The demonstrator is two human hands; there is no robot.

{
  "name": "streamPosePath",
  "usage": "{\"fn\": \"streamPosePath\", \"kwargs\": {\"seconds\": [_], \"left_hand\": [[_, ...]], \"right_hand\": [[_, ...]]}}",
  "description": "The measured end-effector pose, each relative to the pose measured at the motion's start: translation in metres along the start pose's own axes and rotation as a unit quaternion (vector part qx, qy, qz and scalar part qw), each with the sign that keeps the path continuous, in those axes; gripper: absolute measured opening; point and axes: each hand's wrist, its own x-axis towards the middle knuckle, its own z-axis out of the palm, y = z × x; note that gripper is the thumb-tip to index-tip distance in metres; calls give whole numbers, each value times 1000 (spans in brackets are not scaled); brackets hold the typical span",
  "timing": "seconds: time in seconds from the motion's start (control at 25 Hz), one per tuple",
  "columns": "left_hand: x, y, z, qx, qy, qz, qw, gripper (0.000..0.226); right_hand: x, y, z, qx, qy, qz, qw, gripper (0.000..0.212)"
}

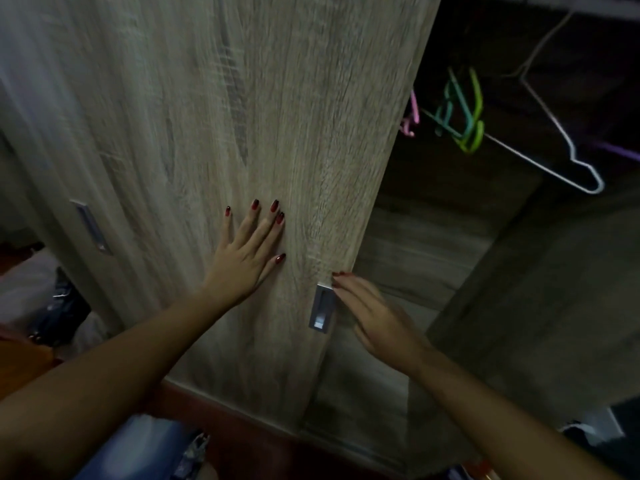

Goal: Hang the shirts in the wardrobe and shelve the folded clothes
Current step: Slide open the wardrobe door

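**Sliding the wardrobe door aside before any hanging starts**

Dim bedroom light falls on a pale wood-grain wardrobe door (277, 116) that fills most of the view, with the dark interior showing to its right.

The left hand (247, 252) lies flat on the door panel, fingers spread and extended, palm pressing the wood; it grips nothing. The right hand (372, 315) is blurred, open and loose, its fingertips at the door's right edge just beside the recessed metal handle (322, 311). Whether those fingers actually hook the edge I cannot tell. It holds nothing either.

Outward from the hands, a second recessed handle (91, 226) sits on the neighbouring door at left. Inside the opening, a rail carries empty hangers: a pink one (412, 114), a green and teal cluster (464, 112) and a white wire hanger (568, 157). Bare shelf boards (415, 258) show below them.

No shirt or folded garment can be made out clearly; only indistinct fabric at the lower edges.

Judging by this, the step in hand is opening access to the wardrobe. Next would be a steady sideways push to widen the gap, then fetching a shirt and a free hanger.
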Motion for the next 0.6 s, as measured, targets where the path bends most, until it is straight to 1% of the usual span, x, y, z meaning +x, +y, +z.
{"fn": "streamPosePath", "kwargs": {"seconds": [0.04,0.08,0.16,0.24,0.32,0.4,0.48,0.6], "left_hand": [[-4,-9,3,-8,0,-17,1000,68],[-7,-17,6,-17,1,-35,999,70],[-12,-35,8,-41,-3,-73,996,73],[-17,-55,8,-53,-13,-100,993,75],[-22,-73,6,-47,-27,-119,991,74],[-26,-87,4,-37,-44,-138,989,73],[-31,-95,2,-37,-56,-150,986,71],[-32,-99,0,-38,-66,-141,987,69]], "right_hand": [[15,0,-3,-68,0,-32,997,62],[32,0,-7,-126,-9,-45,991,66],[68,-3,-7,-206,-18,-69,976,67],[92,-6,2,-257,-22,-104,961,66],[111,-9,10,-289,-23,-127,949,68],[128,-14,17,-296,-12,-145,944,69],[138,-17,23,-283,-8,-159,946,73],[140,-18,28,-263,-15,-157,952,80]]}}
